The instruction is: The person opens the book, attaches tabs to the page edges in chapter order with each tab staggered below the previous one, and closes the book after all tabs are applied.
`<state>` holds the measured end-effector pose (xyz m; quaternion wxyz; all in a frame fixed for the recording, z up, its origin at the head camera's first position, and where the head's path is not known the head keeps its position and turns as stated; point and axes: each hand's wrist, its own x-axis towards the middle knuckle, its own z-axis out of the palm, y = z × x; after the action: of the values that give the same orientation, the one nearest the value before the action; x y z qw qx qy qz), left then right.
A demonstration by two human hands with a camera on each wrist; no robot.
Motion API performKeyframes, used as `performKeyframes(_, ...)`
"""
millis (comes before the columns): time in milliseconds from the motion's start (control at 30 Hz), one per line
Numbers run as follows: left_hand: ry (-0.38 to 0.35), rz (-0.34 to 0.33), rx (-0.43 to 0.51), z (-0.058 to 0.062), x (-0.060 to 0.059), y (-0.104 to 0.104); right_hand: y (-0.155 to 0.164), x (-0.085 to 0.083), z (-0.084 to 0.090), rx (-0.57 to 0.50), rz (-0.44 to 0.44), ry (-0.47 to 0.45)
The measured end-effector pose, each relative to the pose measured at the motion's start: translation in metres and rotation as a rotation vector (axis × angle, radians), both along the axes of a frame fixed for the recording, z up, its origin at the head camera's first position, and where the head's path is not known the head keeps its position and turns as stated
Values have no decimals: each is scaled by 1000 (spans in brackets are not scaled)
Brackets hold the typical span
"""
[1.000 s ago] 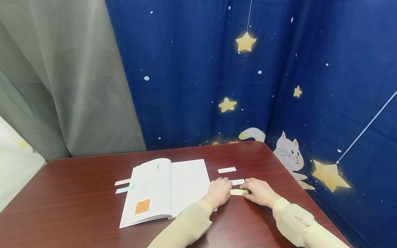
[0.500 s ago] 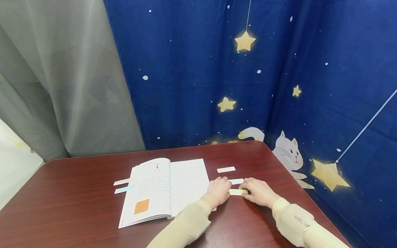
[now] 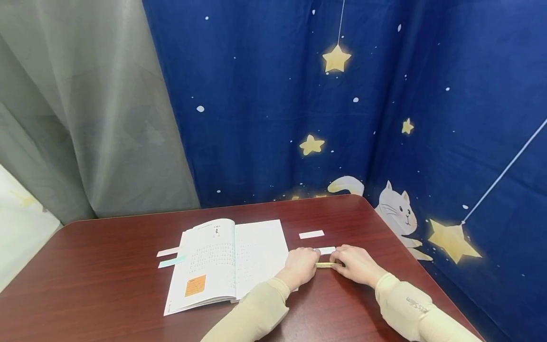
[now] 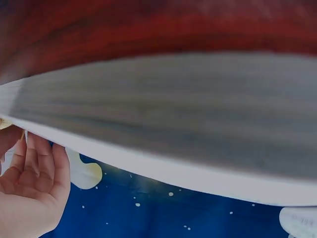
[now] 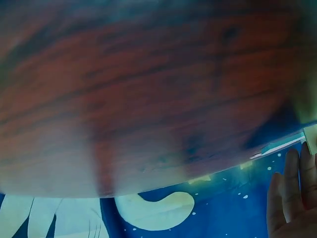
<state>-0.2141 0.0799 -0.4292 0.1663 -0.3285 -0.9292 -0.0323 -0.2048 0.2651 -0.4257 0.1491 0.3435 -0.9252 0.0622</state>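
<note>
yellow paper strip (image 3: 325, 264), held between left hand (image 3: 301, 266), right hand (image 3: 356, 264)

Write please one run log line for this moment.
left hand: holds yellow strip | right hand: holds same strip | open book: left of hands | table: two white strips beyond hands

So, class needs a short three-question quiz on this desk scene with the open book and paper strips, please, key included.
1. True or false: both hands hold the yellow strip.
2. Where on the open book is the orange sticky note? A left page B right page C cover
3. Fill in: the table is dark ____ wood.

Key: 1 true; 2 A; 3 red
</note>
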Motion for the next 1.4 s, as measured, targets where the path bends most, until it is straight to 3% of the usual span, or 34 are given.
performKeyframes(233, 95, -47, 73, 16, 6, -16, -9, 4, 18, -27, 24, 21)
performKeyframes(467, 329, -94, 24, 36, 14, -44, -21, 8, 45, -78, 58, 31)
performKeyframes(600, 415, -123, -10, 44, 17, -61, -28, 10, 54, -96, 93, 26)
performKeyframes(833, 426, -122, -5, 45, 22, -80, -38, 11, 60, -134, 136, -20)
performKeyframes(1200, 489, -163, 28, 41, 24, -87, -51, 13, 64, -187, 140, -142)
performKeyframes(1400, 503, -173, 22, 40, 23, -92, -53, 12, 63, -202, 166, -152)
